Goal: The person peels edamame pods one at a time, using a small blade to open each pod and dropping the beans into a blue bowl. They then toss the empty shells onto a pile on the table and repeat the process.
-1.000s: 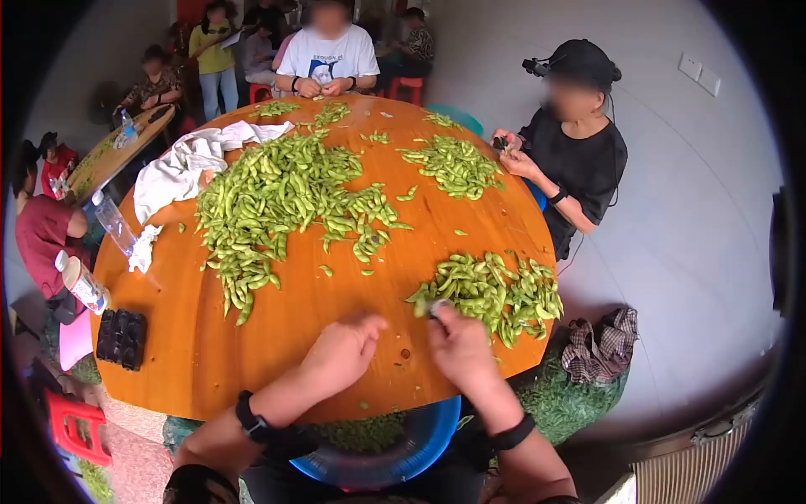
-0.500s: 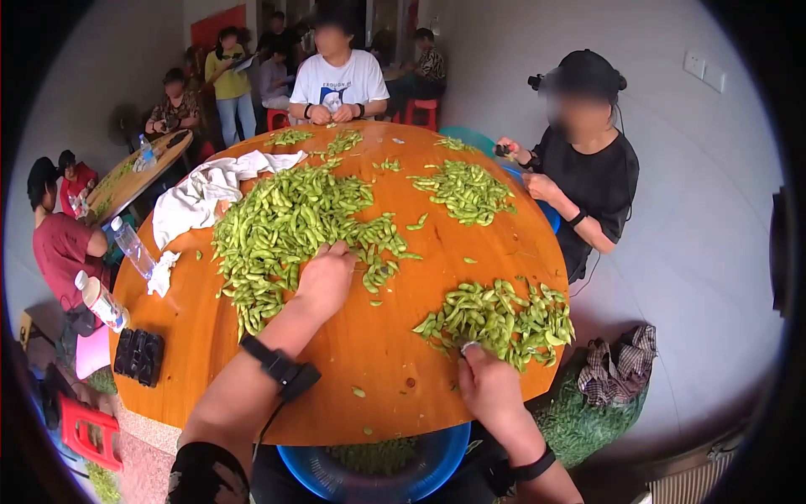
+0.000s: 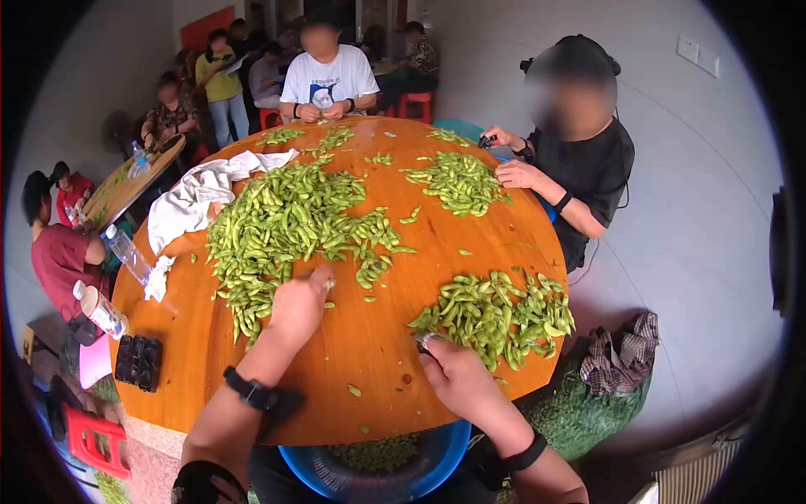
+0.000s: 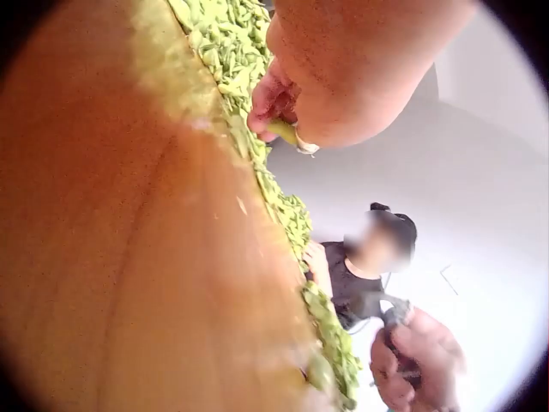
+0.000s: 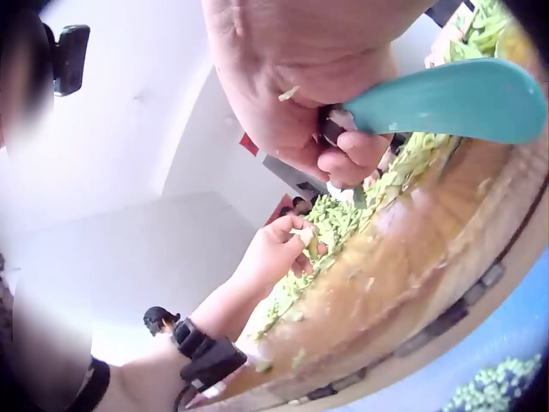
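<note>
My left hand (image 3: 295,311) is just above the table, near the front edge of the large heap of green soybean pods (image 3: 285,214). Between its thumb and fingers it pinches one pod (image 4: 281,130), seen in the left wrist view. At the near edge of a smaller pod pile (image 3: 504,315), my right hand (image 3: 460,378) grips a small hand tool (image 5: 450,99). In the right wrist view the tool's broad teal handle sticks out of the fist. Its metal tip shows past the fingers in the head view; the palm hides much of the rest.
Under the edge of the round wooden table (image 3: 378,336) nearest me stands a blue basin (image 3: 457,445) holding beans. Bottles, a black case (image 3: 138,363) and a white cloth (image 3: 180,210) lie to the left. A person (image 3: 588,160) sits at right, another (image 3: 332,80) across.
My left hand reached forward to the large heap, then drew back a little toward me, pinching a pod. The right hand stays beside the smaller pile, shifting slightly left with its tool.
</note>
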### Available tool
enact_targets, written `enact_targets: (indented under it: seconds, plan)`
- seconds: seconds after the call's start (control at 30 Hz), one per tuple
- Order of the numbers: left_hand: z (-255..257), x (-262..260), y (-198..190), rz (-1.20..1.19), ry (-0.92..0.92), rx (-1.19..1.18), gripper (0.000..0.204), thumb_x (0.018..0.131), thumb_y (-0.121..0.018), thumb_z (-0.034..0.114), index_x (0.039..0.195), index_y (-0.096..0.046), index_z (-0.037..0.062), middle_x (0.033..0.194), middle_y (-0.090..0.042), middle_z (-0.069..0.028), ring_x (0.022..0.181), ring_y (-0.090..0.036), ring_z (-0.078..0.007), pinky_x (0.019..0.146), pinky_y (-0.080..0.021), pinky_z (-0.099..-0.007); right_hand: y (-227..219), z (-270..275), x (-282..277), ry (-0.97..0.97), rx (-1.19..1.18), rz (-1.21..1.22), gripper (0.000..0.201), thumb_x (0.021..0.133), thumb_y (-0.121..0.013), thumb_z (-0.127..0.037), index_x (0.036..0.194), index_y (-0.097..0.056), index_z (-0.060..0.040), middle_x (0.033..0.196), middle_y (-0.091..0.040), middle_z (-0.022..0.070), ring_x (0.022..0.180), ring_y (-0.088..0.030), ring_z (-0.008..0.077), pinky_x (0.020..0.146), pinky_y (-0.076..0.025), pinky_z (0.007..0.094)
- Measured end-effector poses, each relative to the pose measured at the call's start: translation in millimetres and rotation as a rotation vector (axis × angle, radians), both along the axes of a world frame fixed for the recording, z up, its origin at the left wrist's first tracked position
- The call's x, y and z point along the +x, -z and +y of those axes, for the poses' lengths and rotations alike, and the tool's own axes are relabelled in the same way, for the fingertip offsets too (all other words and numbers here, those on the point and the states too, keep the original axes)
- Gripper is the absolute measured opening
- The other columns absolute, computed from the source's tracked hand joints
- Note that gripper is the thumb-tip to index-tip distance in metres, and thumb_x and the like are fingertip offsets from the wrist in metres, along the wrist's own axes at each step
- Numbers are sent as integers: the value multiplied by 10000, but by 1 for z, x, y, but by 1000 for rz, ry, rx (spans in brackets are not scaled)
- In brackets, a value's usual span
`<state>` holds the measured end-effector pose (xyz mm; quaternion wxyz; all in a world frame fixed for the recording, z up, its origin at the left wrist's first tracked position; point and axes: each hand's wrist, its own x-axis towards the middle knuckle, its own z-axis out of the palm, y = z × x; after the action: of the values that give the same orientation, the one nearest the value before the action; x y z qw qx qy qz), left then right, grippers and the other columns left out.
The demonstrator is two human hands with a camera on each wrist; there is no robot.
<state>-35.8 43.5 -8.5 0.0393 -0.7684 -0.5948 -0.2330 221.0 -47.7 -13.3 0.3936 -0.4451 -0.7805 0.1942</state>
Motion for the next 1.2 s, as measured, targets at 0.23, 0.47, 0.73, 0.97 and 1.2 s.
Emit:
enact_targets:
  seconds: [0.23, 0.47, 0.73, 0.97, 1.2]
  plan:
    - [-68, 33, 18, -1009, 237, -514, 274, 854, -532, -41, 1118, -597, -7, 847, -607, -83, 690, -653, -159, 629, -535, -253, -10, 8, -29, -63, -754, 425, 130, 911, -543, -136, 983, -567, -31, 653, -542, 36, 498, -517, 96, 464, -432, 261]
    - [-74, 41, 33, -1026, 403, -508, 339, 833, -554, -61, 1163, -576, 9, 921, -586, -68, 699, -636, -125, 625, -526, -243, -4, -3, -37, -46, -874, 485, 252, 928, -527, -140, 1163, -593, -79, 664, -523, -21, 482, -460, 52, 432, -392, 220]
    - [-82, 42, 29, -826, 355, -337, 257, 810, -610, -10, 1061, -566, 24, 873, -616, -115, 740, -647, -222, 628, -510, -317, 3, -11, -50, 9, -829, 566, 142, 930, -535, -114, 1038, -624, -91, 666, -502, -46, 495, -424, 18, 415, -318, 178]
    - [-78, 40, 35, -645, 430, -29, 269, 820, -557, -44, 1079, -555, 27, 852, -614, -88, 642, -592, -118, 552, -485, -267, 15, -7, -55, 13, -676, 557, 201, 920, -523, -78, 1094, -622, -103, 675, -492, -45, 600, -443, 31, 519, -369, 191]
    - [-72, 33, 28, -999, 473, -544, 253, 899, -420, -21, 1106, -554, 32, 870, -576, -22, 622, -545, -71, 531, -463, -209, 5, -3, -46, 33, -1063, 808, 68, 922, -528, -116, 949, -590, -118, 647, -480, -43, 421, -354, 26, 352, -238, 200]
